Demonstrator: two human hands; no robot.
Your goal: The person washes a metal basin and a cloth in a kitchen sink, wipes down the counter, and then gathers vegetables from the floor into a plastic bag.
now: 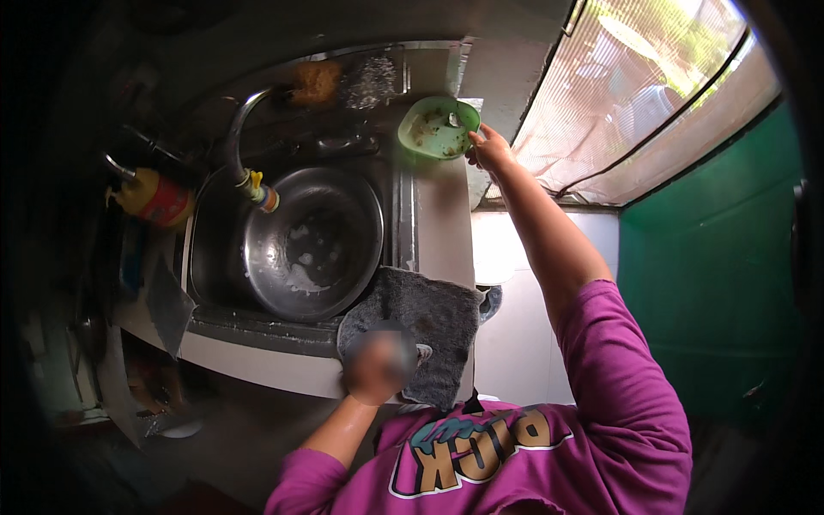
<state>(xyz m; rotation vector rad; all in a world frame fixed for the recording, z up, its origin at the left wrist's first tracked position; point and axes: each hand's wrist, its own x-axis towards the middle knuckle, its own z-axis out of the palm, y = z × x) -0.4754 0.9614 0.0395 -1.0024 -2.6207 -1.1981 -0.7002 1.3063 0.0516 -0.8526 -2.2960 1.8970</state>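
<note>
My right hand [492, 149] reaches to the far corner of the counter, thumb and fingers gripping the rim of a green plastic bowl [438, 145]. Dark scraps and a clear or shiny piece lie inside the bowl. At the counter's front edge, my left hand [378, 360] is over a grey cloth [444, 315]. That hand is blurred, so its fingers and anything in them cannot be made out. A round metal basin [322, 248], wet with some foam, sits in the sink [215, 264] between the hands.
A curved faucet [237, 141] with a yellow-handled nozzle overhangs the basin. Behind the sink are an orange-brown sponge [317, 84] and a scouring mesh [370, 80]. A yellow bottle with a red label [154, 198] stands left. A mesh-covered window [611, 96] and green panel [708, 270] are right.
</note>
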